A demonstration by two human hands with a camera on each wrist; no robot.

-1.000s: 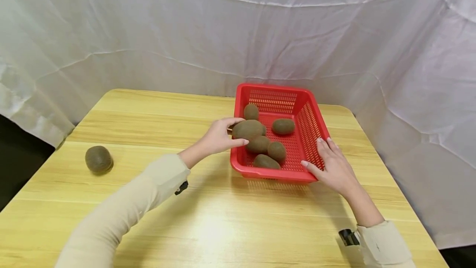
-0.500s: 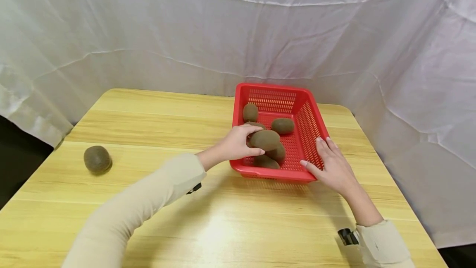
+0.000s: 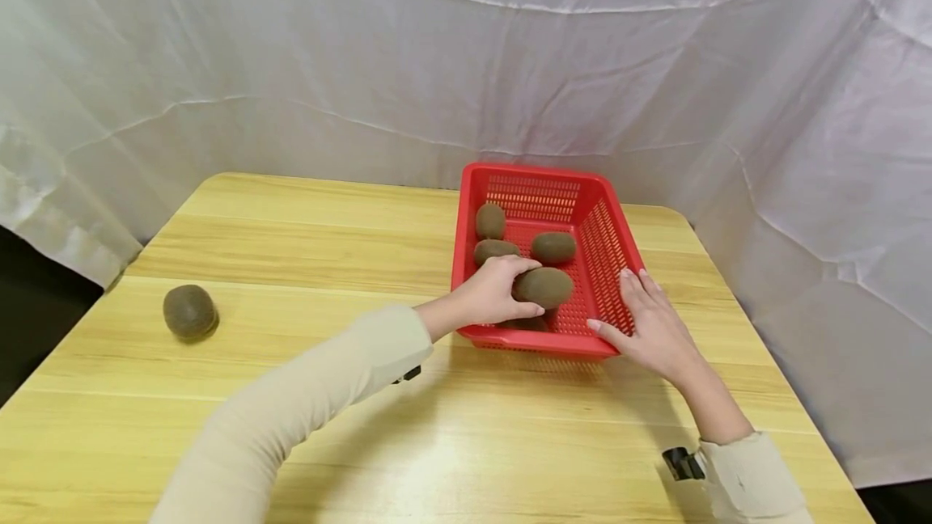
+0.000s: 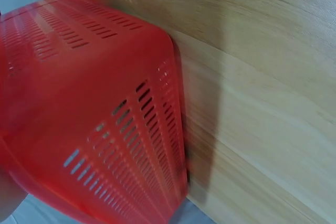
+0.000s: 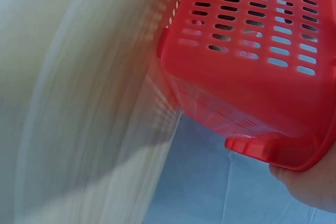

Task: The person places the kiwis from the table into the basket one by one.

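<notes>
Inside the red plastic basket (image 3: 615, 221), my left hand (image 3: 493, 293) grips a brown kiwi (image 3: 546, 288) between thumb and fingers, over the near part of the basket. Part of another kiwi shows beneath that hand; the hand hides the rest of the near left. Farther back in the basket lie a kiwi (image 3: 490, 221) at the far left, one (image 3: 497, 251) just nearer, and one (image 3: 553, 247) near the middle. My right hand (image 3: 655, 334) rests on the basket's near right corner, fingers along the right rim and thumb on the front rim. Both wrist views show mostly slotted basket walls (image 4: 131, 124).
A single kiwi (image 3: 190, 313) lies on the wooden table (image 3: 349, 443) at the left. Behind the table and to its sides hangs a pale cloth (image 3: 379, 55). The basket stands near the table's back edge.
My left hand has moved right and slightly nearer with its kiwi, from the basket's left rim to over its near middle. The right hand stays at the corner.
</notes>
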